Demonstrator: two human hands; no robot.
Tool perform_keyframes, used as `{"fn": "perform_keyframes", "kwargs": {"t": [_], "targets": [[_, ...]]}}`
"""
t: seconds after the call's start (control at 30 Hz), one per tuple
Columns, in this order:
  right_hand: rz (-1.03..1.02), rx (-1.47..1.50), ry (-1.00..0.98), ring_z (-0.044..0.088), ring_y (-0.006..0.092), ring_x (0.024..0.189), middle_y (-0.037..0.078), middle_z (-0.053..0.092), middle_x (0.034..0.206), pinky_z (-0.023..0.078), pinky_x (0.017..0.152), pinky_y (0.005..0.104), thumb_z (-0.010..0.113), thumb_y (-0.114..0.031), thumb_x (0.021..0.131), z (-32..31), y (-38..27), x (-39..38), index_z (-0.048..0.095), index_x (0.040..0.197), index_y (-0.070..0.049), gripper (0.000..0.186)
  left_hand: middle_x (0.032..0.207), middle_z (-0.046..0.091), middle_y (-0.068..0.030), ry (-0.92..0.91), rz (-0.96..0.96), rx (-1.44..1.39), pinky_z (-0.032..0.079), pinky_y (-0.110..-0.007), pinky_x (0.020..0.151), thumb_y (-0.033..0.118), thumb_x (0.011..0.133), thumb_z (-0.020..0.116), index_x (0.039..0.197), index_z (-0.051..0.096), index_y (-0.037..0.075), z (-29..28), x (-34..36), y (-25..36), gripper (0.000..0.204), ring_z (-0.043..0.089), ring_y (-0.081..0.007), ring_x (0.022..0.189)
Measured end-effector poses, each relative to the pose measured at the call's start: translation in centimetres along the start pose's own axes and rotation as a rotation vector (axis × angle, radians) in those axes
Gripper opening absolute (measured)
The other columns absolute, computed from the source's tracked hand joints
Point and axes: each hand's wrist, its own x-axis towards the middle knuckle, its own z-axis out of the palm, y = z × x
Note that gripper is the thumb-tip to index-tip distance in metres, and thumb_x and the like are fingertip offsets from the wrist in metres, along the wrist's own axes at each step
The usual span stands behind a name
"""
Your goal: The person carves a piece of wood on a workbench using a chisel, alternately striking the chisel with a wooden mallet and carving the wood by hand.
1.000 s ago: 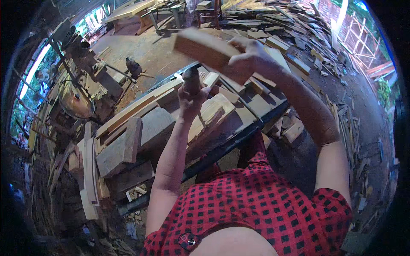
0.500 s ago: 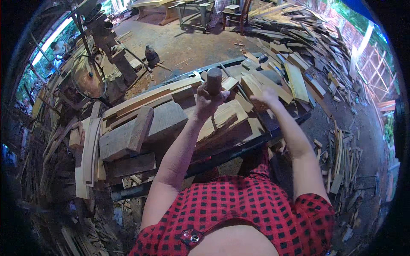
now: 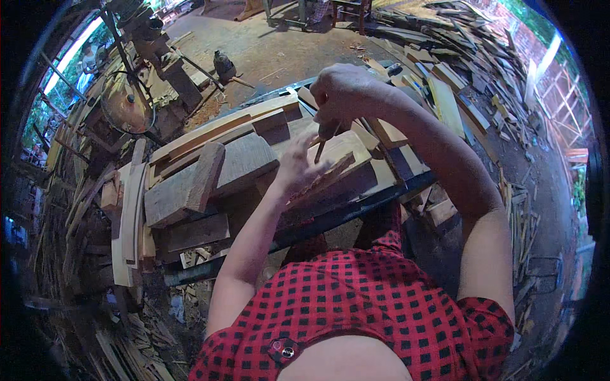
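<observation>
My right hand [image 3: 346,92] is closed on a dark tool handle [image 3: 327,131], raised over the middle of the bench, with a thin shaft [image 3: 319,151] pointing down from it. My left hand [image 3: 298,165] is just below, fingers spread beside the shaft, apparently holding nothing. Under both hands lie pale boards [image 3: 343,146] with a dark slanted edge. To their left are a greyish rough plank [image 3: 238,165], an upright-tilted short board [image 3: 200,178] and long narrow strips [image 3: 184,143], all resting on the metal-railed bench [image 3: 381,198].
Machinery with a round metal guard [image 3: 127,111] stands at the left. A dark tool [image 3: 222,66] sits on the dirt floor [image 3: 267,57] ahead. Piles of scrap boards [image 3: 445,44] line the right. A wooden chair [image 3: 349,19] stands at the back.
The wooden block my right hand carried was set among the boards. The tool my left hand gripped is now in my right hand, and my left hand has opened lower down.
</observation>
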Motion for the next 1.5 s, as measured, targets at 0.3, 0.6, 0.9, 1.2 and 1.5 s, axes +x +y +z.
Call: {"fn": "perform_keyframes", "kwargs": {"t": [0.3,0.6,0.9,1.2,1.5], "targets": [[0.215,0.595,0.161,0.055,0.0148,0.042,0.006,0.056,0.053,0.042,0.035,0.0298,0.074,-0.019,0.064,2.7,9.4,2.9,0.058,0.061,0.001,0.026,0.129,0.044,-0.0201,-0.120,-0.067,0.752,0.029,-0.046,0.106,0.040,0.075,0.070,0.128,0.042,0.000,1.0,-5.7,-3.0,0.072,0.037,-0.0379,0.124],[0.844,1.303,0.186,0.051,0.0143,0.049,0.005,0.058,0.065,0.040,0.045,0.0271,0.071,-0.027,0.077,15.9,15.2,-9.2,0.063,0.078,-0.005,0.023,0.130,0.042,-0.0195,-0.103,-0.093,0.771,0.029,-0.046,0.106,0.044,0.075,0.066,0.128,0.043,-0.001,0.9,-5.9,-3.2,0.073,0.038,-0.0365,0.123],[0.639,1.098,0.530,0.057,0.0107,0.055,0.003,0.062,0.066,0.044,0.050,0.0241,0.073,-0.018,0.077,12.8,10.9,-12.8,0.065,0.079,-0.003,0.017,0.129,0.044,-0.0175,-0.099,-0.093,0.737,0.032,-0.046,0.103,0.049,0.074,0.066,0.129,0.044,0.001,0.8,-5.8,-3.0,0.076,0.041,-0.0356,0.121],[0.031,0.461,0.690,0.059,0.0175,0.073,0.008,0.061,0.075,0.046,0.065,0.0296,0.074,-0.010,0.073,8.6,5.0,-11.0,0.066,0.078,-0.001,0.013,0.127,0.046,-0.0184,-0.055,-0.203,0.717,0.032,-0.045,0.101,0.048,0.073,0.068,0.127,0.046,0.002,1.2,-5.7,-2.3,0.075,0.044,-0.0360,0.117],[-0.032,0.429,0.705,0.061,0.0180,0.071,0.008,0.061,0.076,0.048,0.063,0.0291,0.075,-0.005,0.070,8.9,3.3,-10.8,0.065,0.078,-0.001,0.014,0.127,0.045,-0.0193,-0.033,-0.202,0.678,0.032,-0.046,0.100,0.047,0.071,0.069,0.126,0.046,0.001,1.1,-5.7,-2.2,0.075,0.041,-0.0362,0.119]]}}
